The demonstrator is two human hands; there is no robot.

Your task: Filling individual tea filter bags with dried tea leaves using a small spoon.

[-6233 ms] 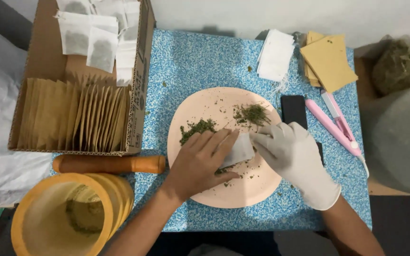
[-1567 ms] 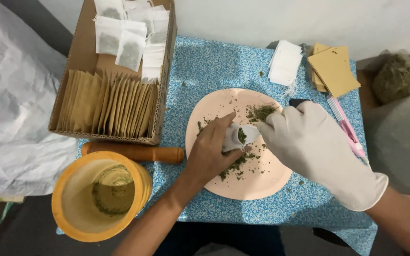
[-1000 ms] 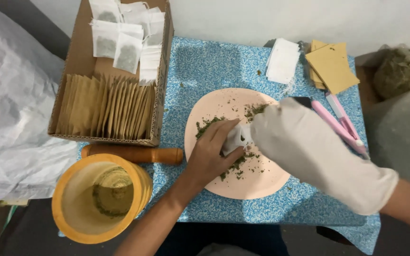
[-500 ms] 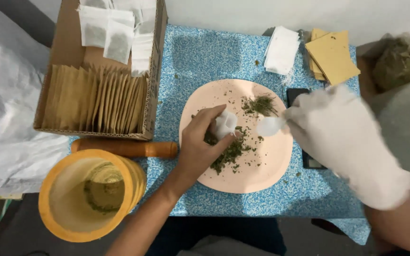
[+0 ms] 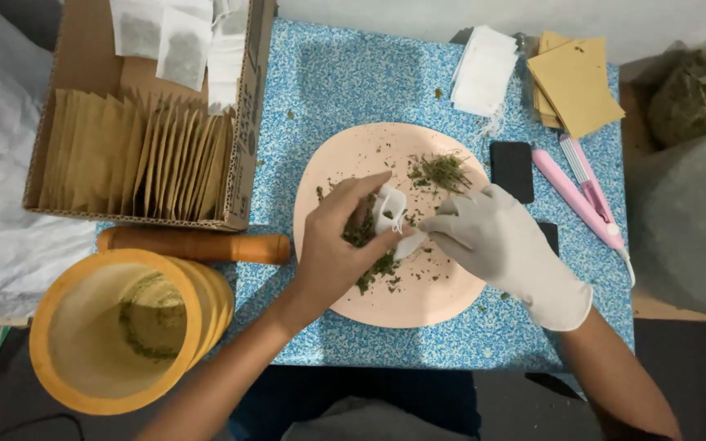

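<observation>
Over the round peach plate (image 5: pixel 345 163), the bare left hand (image 5: pixel 332 245) pinched the small white filter-paper sachet (image 5: pixel 389 214) by its rim, gloved right hand (image 5: pixel 500 241) closed on its near corner; judged light, limp, tearable.

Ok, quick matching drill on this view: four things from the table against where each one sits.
Things:
1. small white bag
2. wooden pestle
3. pink sealing tool
4. brown envelopes

Places:
A. at the table's far right corner
B. between the left hand and gloved right hand, over the round plate
C. right of the black pad
D. lying in front of the cardboard box

Pairs: 1-B, 2-D, 3-C, 4-A
</observation>
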